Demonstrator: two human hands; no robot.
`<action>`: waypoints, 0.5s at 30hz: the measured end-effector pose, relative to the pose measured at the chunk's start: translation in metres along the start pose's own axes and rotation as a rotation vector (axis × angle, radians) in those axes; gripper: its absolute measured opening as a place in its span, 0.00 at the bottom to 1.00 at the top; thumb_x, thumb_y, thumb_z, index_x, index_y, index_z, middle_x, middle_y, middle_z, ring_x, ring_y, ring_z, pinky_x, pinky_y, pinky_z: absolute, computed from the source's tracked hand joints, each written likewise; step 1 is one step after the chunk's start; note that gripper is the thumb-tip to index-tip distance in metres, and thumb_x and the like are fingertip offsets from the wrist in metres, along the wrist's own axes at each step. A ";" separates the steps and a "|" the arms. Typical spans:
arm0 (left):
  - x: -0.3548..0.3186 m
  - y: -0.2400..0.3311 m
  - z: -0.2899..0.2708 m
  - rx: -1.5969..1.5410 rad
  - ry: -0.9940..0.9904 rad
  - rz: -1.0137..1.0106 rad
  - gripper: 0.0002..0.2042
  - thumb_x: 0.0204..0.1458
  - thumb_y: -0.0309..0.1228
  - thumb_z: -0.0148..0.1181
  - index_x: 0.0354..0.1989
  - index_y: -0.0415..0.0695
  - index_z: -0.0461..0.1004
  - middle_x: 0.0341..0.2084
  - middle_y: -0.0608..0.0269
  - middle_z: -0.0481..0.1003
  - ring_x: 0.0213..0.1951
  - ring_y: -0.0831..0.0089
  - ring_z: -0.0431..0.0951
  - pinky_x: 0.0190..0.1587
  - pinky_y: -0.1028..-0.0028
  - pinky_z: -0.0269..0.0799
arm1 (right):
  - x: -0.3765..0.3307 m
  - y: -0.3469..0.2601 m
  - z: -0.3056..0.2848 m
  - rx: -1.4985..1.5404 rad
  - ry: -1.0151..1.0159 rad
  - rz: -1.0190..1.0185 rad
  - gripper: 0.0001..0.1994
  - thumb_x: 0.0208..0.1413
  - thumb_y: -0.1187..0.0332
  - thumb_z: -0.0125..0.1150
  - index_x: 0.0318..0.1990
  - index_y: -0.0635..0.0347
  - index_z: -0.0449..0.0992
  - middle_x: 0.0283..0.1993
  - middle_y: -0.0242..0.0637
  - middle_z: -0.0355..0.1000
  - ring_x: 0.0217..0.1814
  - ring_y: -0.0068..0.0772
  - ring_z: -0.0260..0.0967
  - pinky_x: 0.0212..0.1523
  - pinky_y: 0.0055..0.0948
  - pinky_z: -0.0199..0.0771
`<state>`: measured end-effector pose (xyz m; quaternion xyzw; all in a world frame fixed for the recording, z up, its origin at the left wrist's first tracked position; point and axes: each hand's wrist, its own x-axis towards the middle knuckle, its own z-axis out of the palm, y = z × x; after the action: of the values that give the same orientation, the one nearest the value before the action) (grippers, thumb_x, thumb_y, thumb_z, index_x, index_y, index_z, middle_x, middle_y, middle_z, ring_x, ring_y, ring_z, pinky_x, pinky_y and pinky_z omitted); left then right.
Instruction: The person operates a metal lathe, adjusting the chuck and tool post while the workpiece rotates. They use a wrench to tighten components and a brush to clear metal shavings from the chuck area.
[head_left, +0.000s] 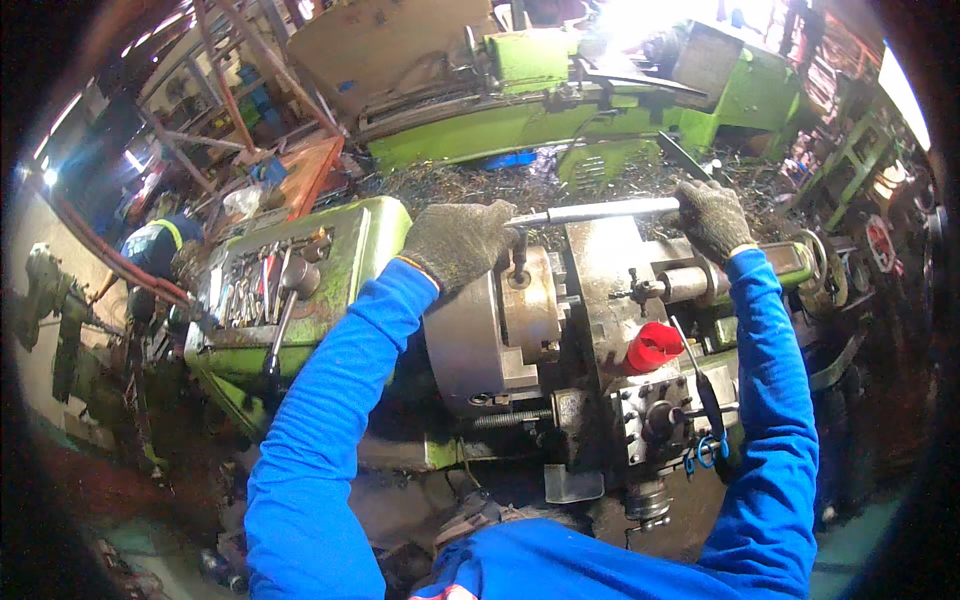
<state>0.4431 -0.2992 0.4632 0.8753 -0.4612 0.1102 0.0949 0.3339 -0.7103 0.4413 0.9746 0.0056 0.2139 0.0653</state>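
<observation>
At left we note tools [245, 290] on the green headstock [370, 235]. The gloved left hand [460, 243] is closed on the bar's left end, above the chuck [465, 345]. We find the bar [615, 210] running across to the gloved right hand [714, 218], clamped on its right end; a red cup [655, 347] sits below.

Left of the left-hand fingers [498, 216], scattered tools [241, 294] are being carried on the green machine top [352, 232]; below the right-hand fingers [690, 197], a red cup [655, 347] is being borne by the metal slide [606, 262].
</observation>
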 end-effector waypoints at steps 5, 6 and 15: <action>-0.006 0.014 0.001 -0.029 -0.050 -0.187 0.13 0.68 0.43 0.51 0.46 0.50 0.76 0.38 0.49 0.82 0.44 0.46 0.83 0.45 0.47 0.76 | 0.054 -0.016 0.005 -0.043 -0.055 -0.010 0.17 0.56 0.51 0.70 0.48 0.46 0.77 0.52 0.37 0.76 0.62 0.49 0.71 0.58 0.51 0.70; -0.008 0.015 0.002 -0.040 -0.043 -0.213 0.12 0.68 0.43 0.50 0.46 0.51 0.76 0.38 0.50 0.82 0.44 0.46 0.83 0.45 0.48 0.76 | 0.064 -0.022 0.004 -0.043 -0.040 -0.016 0.17 0.56 0.51 0.70 0.48 0.45 0.78 0.53 0.36 0.75 0.63 0.48 0.70 0.59 0.51 0.69; -0.026 0.015 0.049 -0.190 0.013 -0.271 0.15 0.64 0.40 0.52 0.49 0.44 0.76 0.33 0.43 0.83 0.38 0.44 0.85 0.42 0.45 0.79 | 0.114 -0.083 0.024 0.043 -0.043 -0.158 0.17 0.59 0.62 0.69 0.56 0.46 0.79 0.61 0.39 0.73 0.69 0.51 0.66 0.67 0.48 0.68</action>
<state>0.4215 -0.2997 0.4102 0.9158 -0.3467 0.0582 0.1941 0.4488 -0.6267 0.4567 0.9767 0.0855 0.1870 0.0611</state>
